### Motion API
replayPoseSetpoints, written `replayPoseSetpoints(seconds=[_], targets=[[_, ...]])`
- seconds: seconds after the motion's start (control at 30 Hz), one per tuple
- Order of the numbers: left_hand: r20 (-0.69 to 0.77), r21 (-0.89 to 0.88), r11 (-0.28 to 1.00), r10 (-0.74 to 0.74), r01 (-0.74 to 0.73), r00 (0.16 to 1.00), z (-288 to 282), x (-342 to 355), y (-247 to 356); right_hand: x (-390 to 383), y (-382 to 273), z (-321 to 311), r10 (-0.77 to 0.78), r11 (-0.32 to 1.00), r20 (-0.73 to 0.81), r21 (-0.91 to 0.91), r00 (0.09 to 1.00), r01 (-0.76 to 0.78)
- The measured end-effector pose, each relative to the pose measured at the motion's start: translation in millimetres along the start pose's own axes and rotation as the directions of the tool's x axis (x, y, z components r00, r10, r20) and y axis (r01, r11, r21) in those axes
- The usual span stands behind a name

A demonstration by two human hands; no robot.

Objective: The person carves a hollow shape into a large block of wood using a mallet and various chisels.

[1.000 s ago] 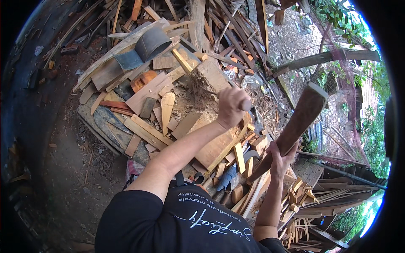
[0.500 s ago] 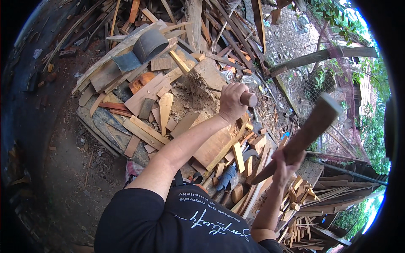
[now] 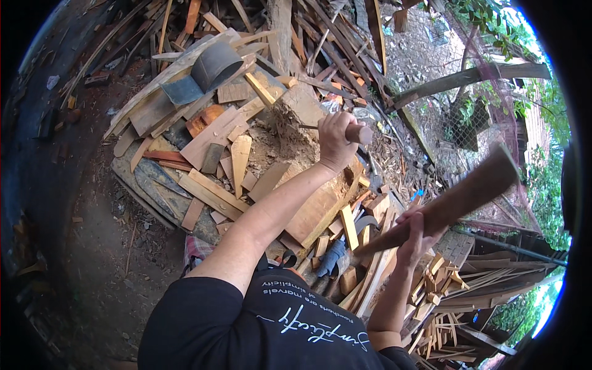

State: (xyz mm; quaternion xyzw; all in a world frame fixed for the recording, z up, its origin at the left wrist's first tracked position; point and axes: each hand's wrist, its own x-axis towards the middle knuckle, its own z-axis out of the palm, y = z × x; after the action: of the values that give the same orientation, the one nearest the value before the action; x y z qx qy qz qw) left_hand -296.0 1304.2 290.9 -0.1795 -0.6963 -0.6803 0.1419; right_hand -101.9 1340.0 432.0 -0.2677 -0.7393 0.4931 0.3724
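Note:
My left hand [image 3: 336, 140] is wrapped round the wooden handle of a chisel [image 3: 359, 134]. The thin chisel blade points left, toward the rough, chipped face of a wooden block [image 3: 303, 105]; whether the tip touches it I cannot tell. My right hand [image 3: 418, 237] grips a long dark wooden mallet [image 3: 465, 192] round its narrower part, and the broad end is raised to the right, apart from the chisel. Between my arms and the chipped block lies a large squared wooden block [image 3: 314, 216]. Crumbly wood chips [image 3: 262, 145] are heaped beside the chipped face.
A curved metal sheet [image 3: 216, 65] rests among boards at the far left of the cluttered bench. Pointed metal tools [image 3: 154, 185] lie near its left edge. Offcuts [image 3: 435, 287] are piled on the right. Behind stand stacked planks [image 3: 336, 52] and a wire fence [image 3: 456, 117].
The mallet has swung outward to the right and its broad end is slightly lower. My left hand and the chisel have shifted slightly left and up.

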Motion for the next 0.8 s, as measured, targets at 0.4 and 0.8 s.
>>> replayPoseSetpoints(seconds=[0.4, 0.8], targets=[[-0.042, 0.055, 0.998, -0.009, 0.011, 0.999, 12.1, 3.1, 0.2, 22.9, 6.2, -20.0, -0.005, 1.000, 0.182, -0.012, 0.983, 0.007], [-0.117, 0.089, 0.983, -0.150, 0.161, 0.982, -15.5, -28.6, -34.3, 29.0, 11.4, -15.8, 0.077, 0.950, 0.183, -0.312, 0.980, -0.016]])
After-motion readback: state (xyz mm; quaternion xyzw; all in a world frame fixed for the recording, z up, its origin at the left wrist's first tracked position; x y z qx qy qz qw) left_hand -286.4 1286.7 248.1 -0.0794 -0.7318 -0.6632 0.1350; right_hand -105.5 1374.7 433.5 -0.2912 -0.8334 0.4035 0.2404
